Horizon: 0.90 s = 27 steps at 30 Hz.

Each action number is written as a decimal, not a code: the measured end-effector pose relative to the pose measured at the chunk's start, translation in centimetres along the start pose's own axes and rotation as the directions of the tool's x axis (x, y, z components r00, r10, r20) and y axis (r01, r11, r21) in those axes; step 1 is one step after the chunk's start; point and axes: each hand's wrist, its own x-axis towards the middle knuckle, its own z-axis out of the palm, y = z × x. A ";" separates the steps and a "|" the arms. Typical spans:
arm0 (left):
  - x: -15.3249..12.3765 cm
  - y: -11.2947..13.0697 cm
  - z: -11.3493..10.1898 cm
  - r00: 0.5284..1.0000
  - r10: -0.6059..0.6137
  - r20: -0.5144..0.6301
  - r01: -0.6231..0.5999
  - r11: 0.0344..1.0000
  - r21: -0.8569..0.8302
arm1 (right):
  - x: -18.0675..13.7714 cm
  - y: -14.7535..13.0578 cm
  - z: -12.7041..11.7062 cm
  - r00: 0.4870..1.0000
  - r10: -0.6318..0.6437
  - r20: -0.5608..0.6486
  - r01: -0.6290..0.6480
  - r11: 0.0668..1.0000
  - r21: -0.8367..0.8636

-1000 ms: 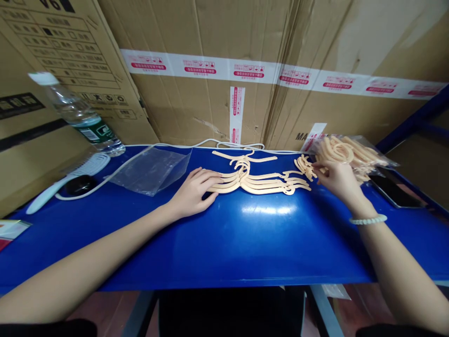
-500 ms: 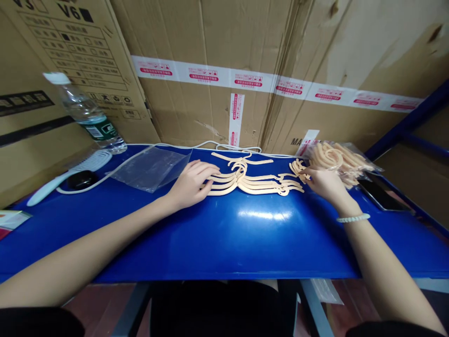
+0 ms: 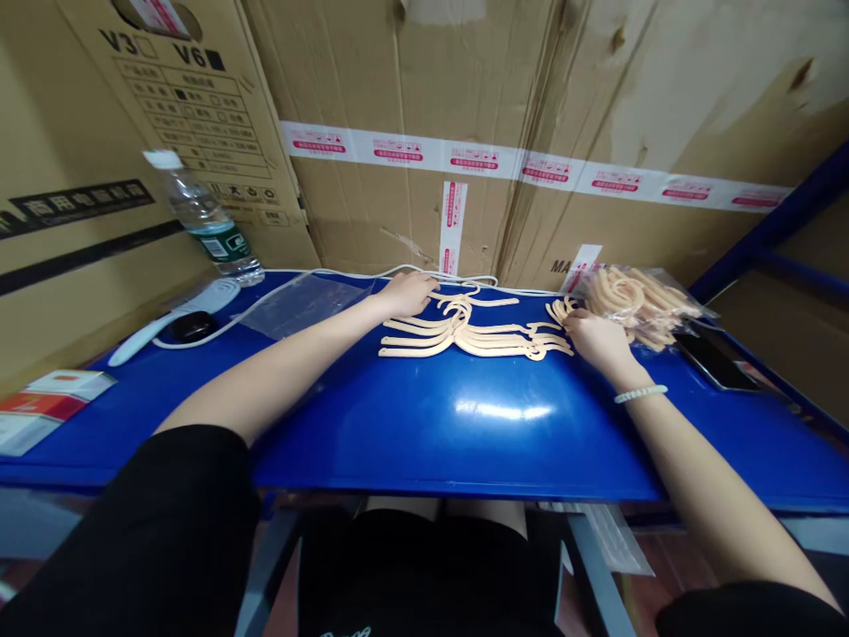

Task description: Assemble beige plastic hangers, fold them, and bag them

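Glossy blue plastic table (image 3: 464, 442), matt cream plastic hangers (image 3: 478, 336), crinkled clear bag (image 3: 653, 305)

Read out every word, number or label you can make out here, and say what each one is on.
"V3" and "V6": top of the left cardboard box.
"MA": low on the rear cardboard box; the rest is covered by a tape strip.
Too small or blurred to read: the printed table under "V6", the black band of characters, the red-and-white tape, the bottle label, the small carton.
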 end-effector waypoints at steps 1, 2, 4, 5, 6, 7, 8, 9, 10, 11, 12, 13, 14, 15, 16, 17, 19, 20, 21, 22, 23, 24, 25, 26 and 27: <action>0.4 0.0 0.3 1.000 -0.008 0.016 0.008 1.000 -0.002 | 0.0 0.0 0.0 1.000 0.007 -0.005 -0.007 1.000 0.004; 0.7 0.0 0.6 0.999 -0.018 0.029 0.018 1.000 -0.004 | 0.1 -0.1 0.0 1.000 0.016 -0.011 -0.016 1.000 0.009; 1.2 0.1 1.1 0.998 -0.035 0.045 0.036 0.999 -0.011 | 0.1 -0.1 -0.1 0.999 0.032 -0.027 -0.031 0.999 0.026; 1.3 0.2 1.3 0.998 -0.045 0.046 0.045 0.999 -0.016 | 0.1 -0.1 -0.1 0.999 0.036 -0.037 -0.035 0.999 0.039; 1.4 0.2 1.4 0.998 -0.054 0.044 0.055 0.998 -0.022 | 0.1 -0.1 -0.2 0.998 0.040 -0.050 -0.037 0.998 0.056; 1.5 0.3 1.5 0.997 -0.063 0.039 0.064 0.998 -0.028 | 0.0 -0.1 -0.2 0.997 0.045 -0.064 -0.040 0.996 0.076; 1.6 0.3 1.6 0.997 -0.072 0.034 0.073 0.997 -0.034 | 0.0 -0.2 -0.2 0.995 0.053 -0.081 -0.044 0.994 0.099; 1.6 0.2 1.6 0.996 -0.080 0.028 0.081 0.996 -0.041 | -0.1 -0.2 -0.2 0.993 0.064 -0.101 -0.051 0.991 0.126; 1.6 0.2 1.6 0.996 -0.088 0.024 0.089 0.995 -0.047 | -0.1 -0.3 -0.2 0.989 0.081 -0.124 -0.061 0.986 0.157; 1.6 0.2 1.5 0.995 -0.094 0.019 0.095 0.994 -0.054 | -0.2 -0.3 -0.2 0.983 0.104 -0.150 -0.074 0.979 0.191; 1.6 0.1 1.4 0.995 -0.099 0.016 0.100 0.993 -0.063 | -0.2 -0.4 -0.2 0.975 0.132 -0.177 -0.089 0.969 0.231; 1.6 0.1 1.2 0.995 -0.104 0.014 0.104 0.992 -0.071 | -0.2 -0.4 -0.2 0.965 0.165 -0.205 -0.105 0.956 0.276; 1.5 0.1 0.9 0.994 -0.107 0.014 0.108 0.991 -0.080 | -0.2 -0.5 -0.2 0.952 0.203 -0.231 -0.121 0.938 0.326; 1.5 0.2 0.6 0.994 -0.110 0.015 0.111 0.990 -0.088 | -0.2 -0.5 -0.2 0.935 0.247 -0.253 -0.138 0.914 0.382; 1.4 0.2 0.2 0.993 -0.114 0.016 0.115 0.989 -0.096 | -0.2 -0.5 -0.2 0.916 0.294 -0.272 -0.153 0.885 0.441; 1.2 0.3 -0.2 0.993 -0.118 0.016 0.119 0.988 -0.102 | -0.2 -0.6 -0.3 0.895 0.342 -0.288 -0.164 0.850 0.500; 0.8 0.6 -1.0 0.992 -0.129 0.003 0.128 0.986 -0.109 | -0.3 -0.7 -0.3 0.845 0.435 -0.310 -0.172 0.771 0.614; 0.5 0.7 -1.5 0.991 -0.137 -0.010 0.135 0.985 -0.110 | -0.3 -0.8 -0.4 0.822 0.476 -0.314 -0.167 0.727 0.666; 0.2 0.9 -1.9 0.989 -0.146 -0.024 0.142 0.984 -0.111 | -0.3 -0.9 -0.5 0.802 0.510 -0.311 -0.157 0.682 0.714; -0.2 1.0 -2.4 0.987 -0.155 -0.038 0.150 0.982 -0.110 | -0.3 -1.0 -0.6 0.787 0.538 -0.303 -0.144 0.638 0.757; -0.6 1.2 -2.8 0.985 -0.164 -0.056 0.157 0.981 -0.110 | -0.4 -1.3 -0.7 0.776 0.558 -0.293 -0.132 0.598 0.790; -1.1 1.4 -3.1 0.982 -0.170 -0.078 0.161 0.981 -0.110 | -0.4 -1.5 -0.9 0.767 0.577 -0.280 -0.114 0.551 0.827; -1.7 1.7 -3.4 0.980 -0.172 -0.101 0.161 0.981 -0.111 | -0.5 -1.9 -1.2 0.759 0.596 -0.263 -0.082 0.487 0.869; -2.3 1.9 -3.6 0.977 -0.171 -0.127 0.157 0.981 -0.113 | -0.6 -2.3 -1.5 0.754 0.611 -0.241 -0.036 0.405 0.913; -3.0 2.3 -3.7 0.974 -0.167 -0.154 0.150 0.982 -0.118 | -0.7 -2.7 -1.8 0.757 0.618 -0.212 0.015 0.308 0.951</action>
